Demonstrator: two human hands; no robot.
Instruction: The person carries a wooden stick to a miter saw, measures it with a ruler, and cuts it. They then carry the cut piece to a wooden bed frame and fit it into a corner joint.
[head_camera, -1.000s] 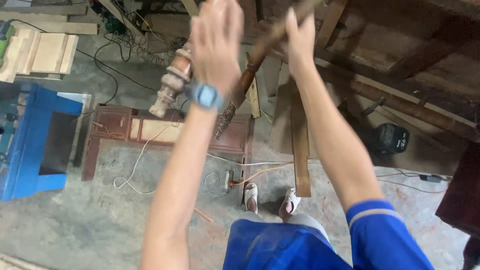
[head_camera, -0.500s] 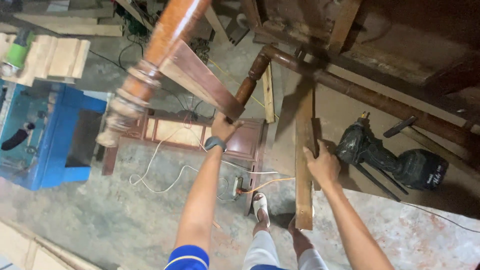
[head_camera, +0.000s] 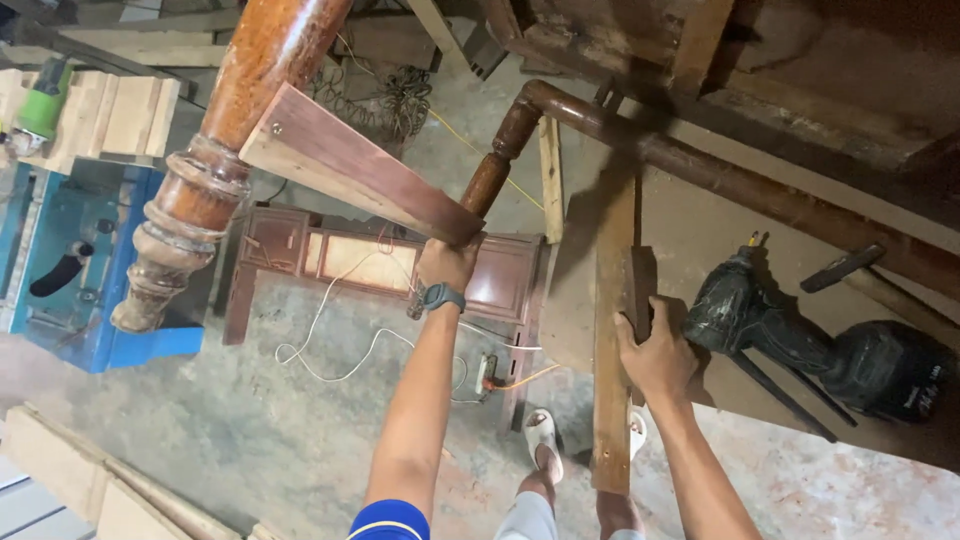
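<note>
A: Starting at nine o'clock, where's the turned wooden leg (head_camera: 215, 165)?
B: Up at ten o'clock of the left hand (head_camera: 447, 262), which is clamped on the flat rail (head_camera: 350, 170) joined to it.
A: And the right hand (head_camera: 655, 350)?
B: At four o'clock of the left, well apart, gripping a wooden plank (head_camera: 612, 340); a cordless drill (head_camera: 800, 335) lies at its three o'clock.

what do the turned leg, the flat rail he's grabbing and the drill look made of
Turned leg: looks like solid wood, glossy reddish-brown varnish with highlights, worn pale at the foot. Flat rail, gripped by the left hand: wood, brown stained face, raw pale edge, one screw head. Drill: probably dark moulded plastic, dusty matte.
</note>
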